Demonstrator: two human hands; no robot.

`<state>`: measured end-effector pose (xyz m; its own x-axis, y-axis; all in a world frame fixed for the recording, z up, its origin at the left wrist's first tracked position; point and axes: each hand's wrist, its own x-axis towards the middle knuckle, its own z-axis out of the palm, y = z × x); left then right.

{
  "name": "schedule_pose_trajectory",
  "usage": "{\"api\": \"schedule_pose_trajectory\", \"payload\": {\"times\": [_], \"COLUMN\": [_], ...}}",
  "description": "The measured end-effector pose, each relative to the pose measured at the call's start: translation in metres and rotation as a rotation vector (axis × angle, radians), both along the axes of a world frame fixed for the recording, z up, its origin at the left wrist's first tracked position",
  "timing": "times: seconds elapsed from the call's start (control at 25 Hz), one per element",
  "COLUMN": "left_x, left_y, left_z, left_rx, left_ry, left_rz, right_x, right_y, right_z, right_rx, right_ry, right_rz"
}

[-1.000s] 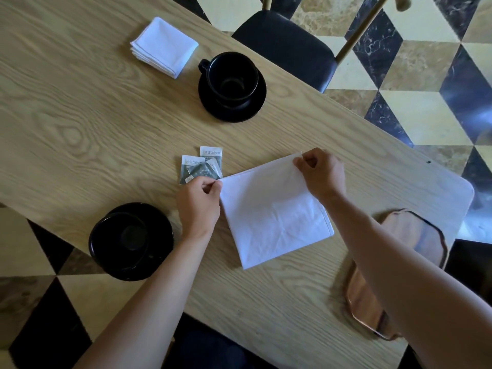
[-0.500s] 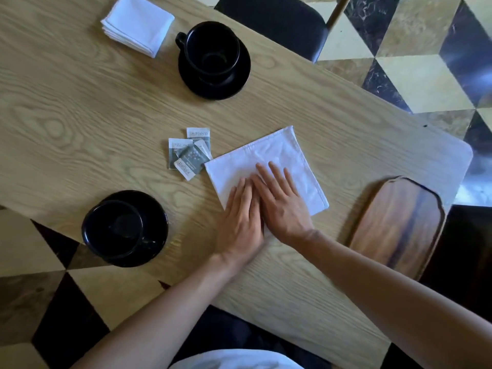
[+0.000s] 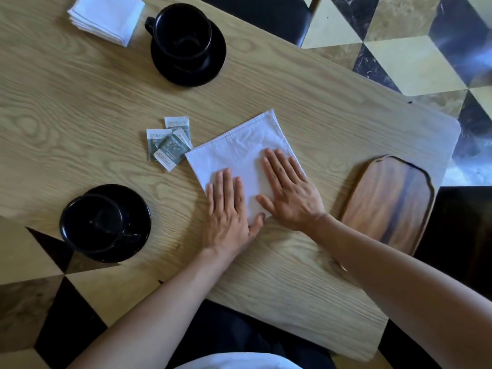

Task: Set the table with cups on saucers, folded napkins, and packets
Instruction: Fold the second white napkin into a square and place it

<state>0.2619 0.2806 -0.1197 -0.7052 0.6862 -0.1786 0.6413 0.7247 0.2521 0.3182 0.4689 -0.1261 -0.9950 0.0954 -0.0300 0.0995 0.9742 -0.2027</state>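
Hands (image 3: 229, 209) (image 3: 290, 193) flat, covering napkin's (image 3: 239, 150) near edge.

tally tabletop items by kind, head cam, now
Black cups: 2
Black saucers: 2
Napkins: 2, one folded stack, one under both hands
Packets: 3
Wooden tray: 1
Total: 10

Desk (image 3: 80, 107): light wood with strong grain, rounded corners, set at a slant across the view.
Floor (image 3: 415, 65): beyond the desk's far edge, tiled in a cube pattern of cream, tan marble and black marble; the same pattern showed past its near-left edge.
Chair (image 3: 266, 14): dark padded seat at the desk's far edge.
Light: bright glare lay on the floor tiles off the desk's right corner.
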Motion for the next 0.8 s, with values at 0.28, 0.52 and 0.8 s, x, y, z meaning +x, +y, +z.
{"api": "schedule_pose_trajectory", "payload": {"times": [0.28,0.52,0.8], "left_x": [-0.004,0.004,0.008], "left_y": [-0.011,-0.045,-0.035], "left_z": [0.026,0.058,0.061], "left_rx": [0.298,0.318,0.455], "left_ry": [-0.062,-0.486,-0.923], "left_rz": [0.132,0.883,1.202], "right_x": [0.007,0.025,0.030], "right_y": [0.003,-0.006,-0.002], "right_z": [0.032,0.053,0.058], "right_rx": [-0.137,-0.227,-0.664], "right_ry": [0.045,-0.149,-0.154], "right_rz": [-0.395,-0.811,-1.056]}}
